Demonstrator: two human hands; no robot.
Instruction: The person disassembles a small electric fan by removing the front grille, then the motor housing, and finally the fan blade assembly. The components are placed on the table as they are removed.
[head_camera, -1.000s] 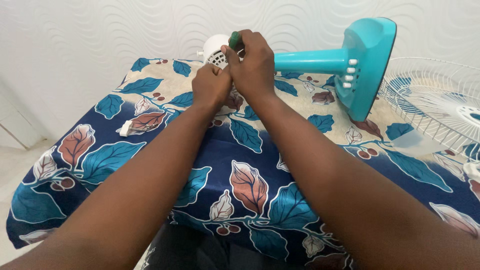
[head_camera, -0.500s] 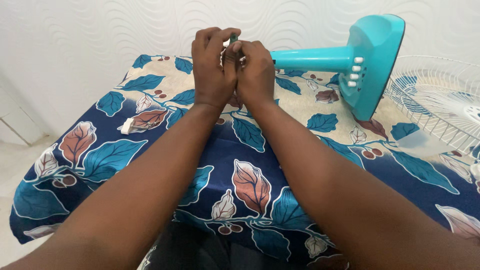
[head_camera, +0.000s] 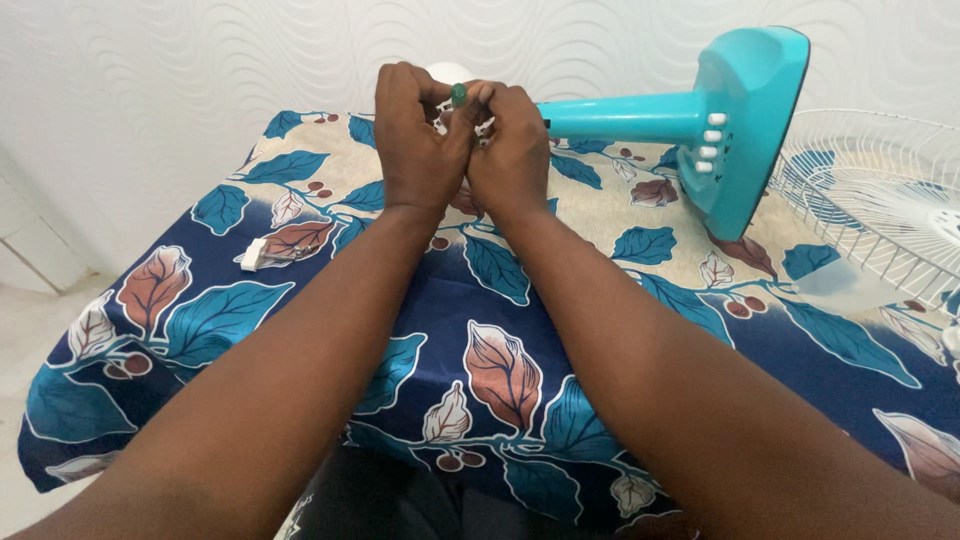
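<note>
Both hands, left hand (head_camera: 415, 150) and right hand (head_camera: 512, 150), closed tight around a green-handled screwdriver (head_camera: 458, 95) at the teal fan (head_camera: 700, 120).

a turquoise plastic fan stand (head_camera: 700, 115) has white buttons (head_camera: 712, 143). the cloth (head_camera: 500, 300) is navy and beige with teal and rust leaves. a white wire fan guard (head_camera: 880, 200), a small dark green knob (head_camera: 458, 94), perhaps a tool handle, and a white embossed swirl wall (head_camera: 200, 60).

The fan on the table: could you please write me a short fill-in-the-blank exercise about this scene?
1. The fan stand is coloured ____.
2. Both hands close around a small ____ handle.
3. The wire grille lies to the ____ of the stand.
4. The cloth is printed with ____.

Missing words: teal; green; right; leaves
</note>
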